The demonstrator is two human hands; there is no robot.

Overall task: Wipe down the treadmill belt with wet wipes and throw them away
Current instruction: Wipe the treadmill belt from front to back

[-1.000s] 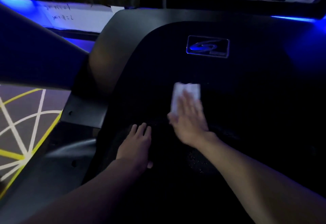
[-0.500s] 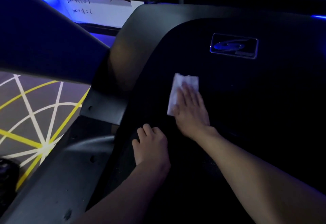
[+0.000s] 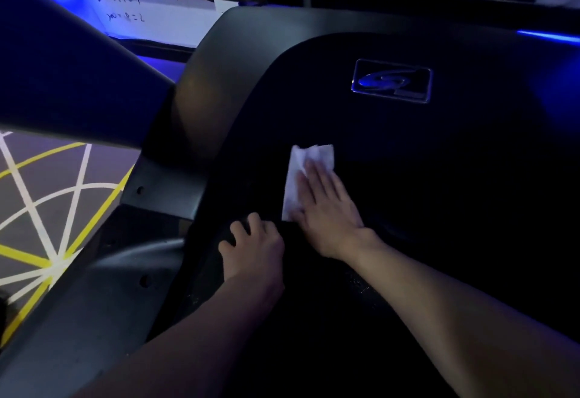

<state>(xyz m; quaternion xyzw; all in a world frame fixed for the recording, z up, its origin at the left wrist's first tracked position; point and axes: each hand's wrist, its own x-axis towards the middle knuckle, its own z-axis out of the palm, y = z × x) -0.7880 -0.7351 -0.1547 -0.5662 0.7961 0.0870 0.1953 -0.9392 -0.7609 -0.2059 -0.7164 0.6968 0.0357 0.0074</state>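
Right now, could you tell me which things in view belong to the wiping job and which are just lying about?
For the job: wet wipe; right hand pressing it flat; treadmill belt; left hand resting on the belt.
Not part of it: logo badge; handwritten note; patterned floor.

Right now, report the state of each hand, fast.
Left hand: fingers curled, resting on the treadmill, nothing visibly held.
Right hand: open, flat fingers pressing the wet wipe onto the treadmill.
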